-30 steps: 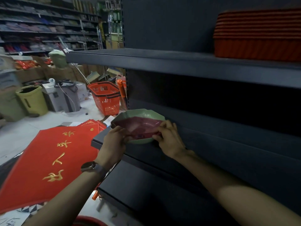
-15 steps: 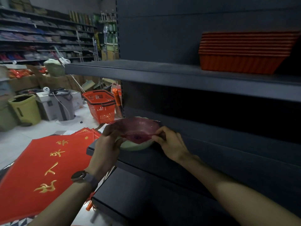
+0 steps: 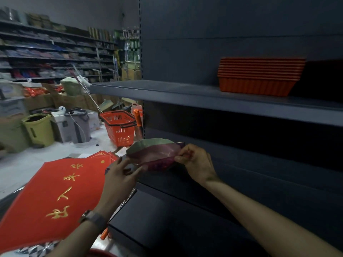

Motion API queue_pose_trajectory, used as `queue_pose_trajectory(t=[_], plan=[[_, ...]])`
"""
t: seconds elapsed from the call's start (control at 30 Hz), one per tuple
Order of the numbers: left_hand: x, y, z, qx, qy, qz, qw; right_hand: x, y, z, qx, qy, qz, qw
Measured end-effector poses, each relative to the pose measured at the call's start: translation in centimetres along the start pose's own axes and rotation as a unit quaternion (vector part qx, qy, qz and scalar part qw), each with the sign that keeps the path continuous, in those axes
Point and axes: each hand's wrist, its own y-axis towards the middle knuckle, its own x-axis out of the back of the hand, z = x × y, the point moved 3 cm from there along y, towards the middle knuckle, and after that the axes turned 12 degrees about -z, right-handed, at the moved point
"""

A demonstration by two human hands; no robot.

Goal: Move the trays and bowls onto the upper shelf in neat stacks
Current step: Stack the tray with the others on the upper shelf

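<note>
Both hands are working the translucent pink bowl (image 3: 157, 156) at the lower shelf (image 3: 241, 184) edge. The right hand (image 3: 197, 163) is pinching its rim at three o'clock, fingers clamped together on the plastic. The left hand (image 3: 120, 175), a watch (image 3: 92, 217) on the wrist, is curling loosely at its eight o'clock side; whether it is gripping, I cannot tell. A green bowl (image 3: 148, 144) is sitting just behind at eleven o'clock. Up at one o'clock, stacked orange trays (image 3: 259, 76) are resting on the upper shelf (image 3: 167, 91).
</note>
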Motion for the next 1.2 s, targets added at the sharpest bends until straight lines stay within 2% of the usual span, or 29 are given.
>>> queue_pose_trajectory(t=[0.1,0.17,0.37,0.53,0.73,0.93,1.2], plan=[[1.7,-1.1,-0.3,0.067,-0.012,0.017,0.998,0.0,-1.4,1.1,-0.008,0.007,0.011,1.0],[3.2,-1.9,-1.2,0.071,-0.037,-0.001,0.997,0.0,-2.2,2.1,0.009,0.026,0.012,1.0],[9.2,-3.0,-4.8,0.027,-0.061,-0.084,0.994,-0.1,-4.3,6.8,0.054,0.084,0.041,0.994],[14.5,-3.7,-9.4,-0.062,-0.031,-0.181,0.981,-0.6,-5.4,11.5,0.088,0.16,0.088,0.979],[18.5,-4.2,-15.3,-0.135,-0.068,-0.227,0.962,0.8,-5.7,17.3,0.128,0.212,0.107,0.963],[18.7,-3.8,-20.2,-0.195,-0.115,-0.214,0.95,5.3,-4.4,20.8,0.171,0.238,0.087,0.952],[14.8,-1.3,-25.2,-0.25,-0.135,-0.159,0.945,13.1,-1.9,22.4,0.241,0.182,-0.023,0.953]])
